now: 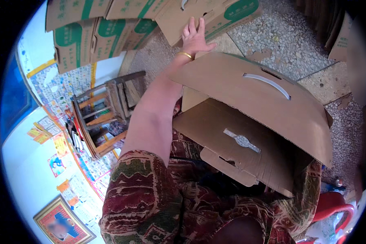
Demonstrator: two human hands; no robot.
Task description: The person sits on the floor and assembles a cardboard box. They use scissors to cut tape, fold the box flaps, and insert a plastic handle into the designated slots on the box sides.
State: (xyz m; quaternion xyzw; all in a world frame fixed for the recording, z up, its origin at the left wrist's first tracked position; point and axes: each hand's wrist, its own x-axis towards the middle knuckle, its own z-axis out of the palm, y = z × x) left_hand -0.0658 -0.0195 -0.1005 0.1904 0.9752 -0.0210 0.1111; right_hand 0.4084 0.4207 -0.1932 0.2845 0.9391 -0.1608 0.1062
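Glaring nearly white on the wall (22, 164) at left, sinking into shadow inside the open brown box (272, 112), dimming toward upper right. Bending sharply near the rim, blacking out in the corners, blurring at far right and on the framed picture (65, 221).

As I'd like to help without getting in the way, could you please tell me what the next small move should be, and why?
I'd suggest bringing the left hand to the open box, probably to steady its broad flap with the white handle: that flap stands unclosed, while this hand appears spread on a green-printed carton and the right hand is out of view.
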